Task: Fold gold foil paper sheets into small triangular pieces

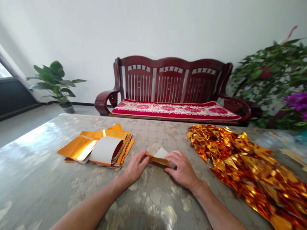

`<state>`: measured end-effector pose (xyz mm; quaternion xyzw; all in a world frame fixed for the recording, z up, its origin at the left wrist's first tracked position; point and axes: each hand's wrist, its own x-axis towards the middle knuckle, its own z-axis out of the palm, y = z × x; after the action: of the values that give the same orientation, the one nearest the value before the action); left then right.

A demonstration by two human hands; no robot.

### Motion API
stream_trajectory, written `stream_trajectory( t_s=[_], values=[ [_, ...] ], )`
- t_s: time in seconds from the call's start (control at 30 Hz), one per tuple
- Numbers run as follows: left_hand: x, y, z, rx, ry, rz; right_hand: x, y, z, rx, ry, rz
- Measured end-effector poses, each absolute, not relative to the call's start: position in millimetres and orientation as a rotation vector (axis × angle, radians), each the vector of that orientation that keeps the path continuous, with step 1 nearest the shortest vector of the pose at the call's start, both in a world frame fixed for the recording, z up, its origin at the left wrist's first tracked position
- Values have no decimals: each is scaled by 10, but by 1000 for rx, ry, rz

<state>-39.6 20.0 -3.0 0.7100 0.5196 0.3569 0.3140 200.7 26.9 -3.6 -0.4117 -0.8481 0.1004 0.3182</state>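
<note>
A sheet of gold foil paper [160, 160] with a pale underside is held between both hands at the middle of the table, its near edge folded over. My left hand [137, 164] pinches the sheet's left end, fingers closed. Around the right end, the fingers and thumb of my right hand [181, 167] are curled, gripping it. To the left lies a stack of gold foil paper sheets [79, 145], some curled to show their pale backs. On the right spreads a large heap of folded gold foil pieces [240, 163].
The table [100, 195] has a glossy patterned cover. Behind it stands a dark wooden bench [168, 86] with a red floral cushion [172, 110]. Clear plastic bags [275, 140] lie at the right rear. Potted plants [56, 81] stand at the left and right sides.
</note>
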Motion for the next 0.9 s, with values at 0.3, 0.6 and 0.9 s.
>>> stream_trajectory(
  t_s=[0.3,0.6,0.9],
  values=[
    [-427,279,-82,1549,1273,1099,2098,321,-134,-1044,-2094,136],
    [-310,-2,-23,2562,1260,1080,1852,78,31,-1242,-2265,-437],
    [-287,272,-182,2212,1267,1004,1940,190,-76,-1110,-2173,-69]
  ],
)
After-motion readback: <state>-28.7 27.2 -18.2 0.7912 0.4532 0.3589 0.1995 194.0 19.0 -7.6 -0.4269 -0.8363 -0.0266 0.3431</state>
